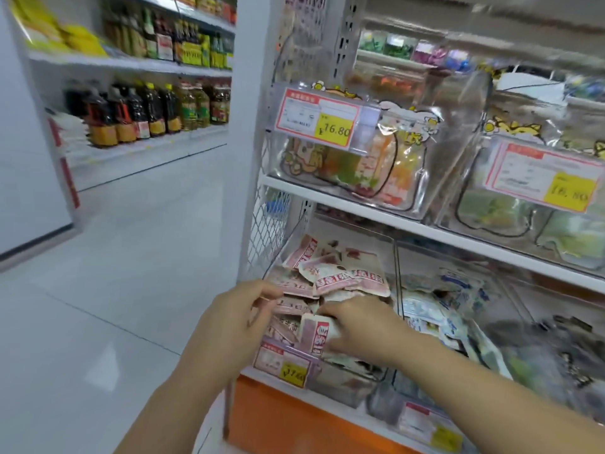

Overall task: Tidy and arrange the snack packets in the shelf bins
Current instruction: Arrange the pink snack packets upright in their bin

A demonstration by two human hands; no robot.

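A clear plastic bin point(347, 385) on the lower shelf holds several pink-and-white snack packets point(340, 276) in a loose heap. My left hand point(235, 319) is at the bin's left side, its fingers pinching the edge of a pink packet point(291, 285). My right hand point(363, 326) reaches into the bin's front and grips an upright pink-and-white packet point(316, 334). The bin to the right holds blue-and-white packets point(438, 306).
A white shelf point(425, 226) above carries clear bins of colourful snack bags with price tags point(319, 116). A third bin with dark packets point(550, 352) sits at the far right. The shelf base point(278, 417) is orange. To the left lies an open tiled aisle point(114, 290) and bottle shelves point(147, 106).
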